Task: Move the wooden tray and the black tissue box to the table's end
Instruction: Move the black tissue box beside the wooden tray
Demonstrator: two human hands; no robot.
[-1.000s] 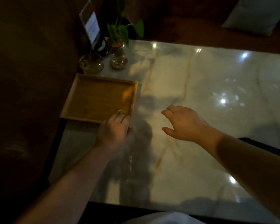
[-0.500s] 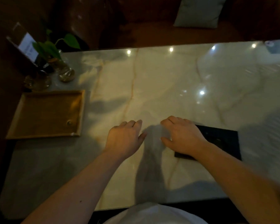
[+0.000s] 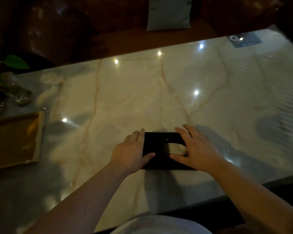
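The black tissue box (image 3: 160, 146) lies flat on the marble table (image 3: 142, 98), near its front edge, with a pale tissue showing in its top slot. My left hand (image 3: 130, 152) clasps the box's left side, thumb on top. My right hand (image 3: 195, 150) clasps the right side, covering part of the slot. The wooden tray (image 3: 12, 141) sits at the table's left end, empty apart from a small round thing near its right rim, and is partly cut off by the frame.
Behind the tray stand glass vases (image 3: 19, 94) with a green plant (image 3: 12, 62). A brown leather bench with a grey cushion (image 3: 168, 13) runs along the far side. A blue card (image 3: 244, 40) lies at the far right corner.
My left hand left the tray and crossed to the right. Both hands have closed around the sides of the tissue box. The view swung to the right.
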